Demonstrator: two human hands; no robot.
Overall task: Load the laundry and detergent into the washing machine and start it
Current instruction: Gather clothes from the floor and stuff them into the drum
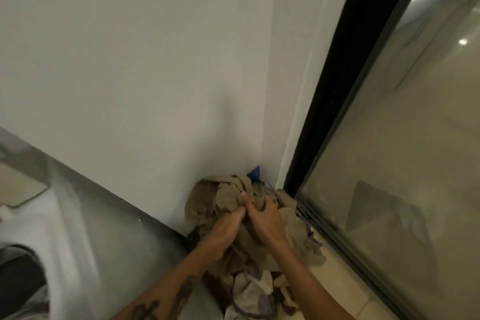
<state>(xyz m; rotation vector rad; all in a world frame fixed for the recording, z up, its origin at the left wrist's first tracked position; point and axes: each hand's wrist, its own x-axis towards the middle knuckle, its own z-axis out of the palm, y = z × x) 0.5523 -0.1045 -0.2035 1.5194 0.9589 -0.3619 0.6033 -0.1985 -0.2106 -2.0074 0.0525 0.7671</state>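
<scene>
A heap of tan and patterned laundry (228, 197) lies in the corner between the white wall and the glass door. My left hand (224, 227) and my right hand (262, 218) are both sunk into the top of the heap, fingers closed on the tan cloth, the two hands touching each other. The washing machine (85, 236) stands at the lower left, white and grey, with its round dark drum opening (18, 275) at the left edge. No detergent is in view.
A sliding glass door (405, 163) with a black frame runs along the right. A blue container edge (254, 173) peeks out behind the laundry. The white wall (142, 73) fills the middle. Pale floor tiles (345, 280) show right of the heap.
</scene>
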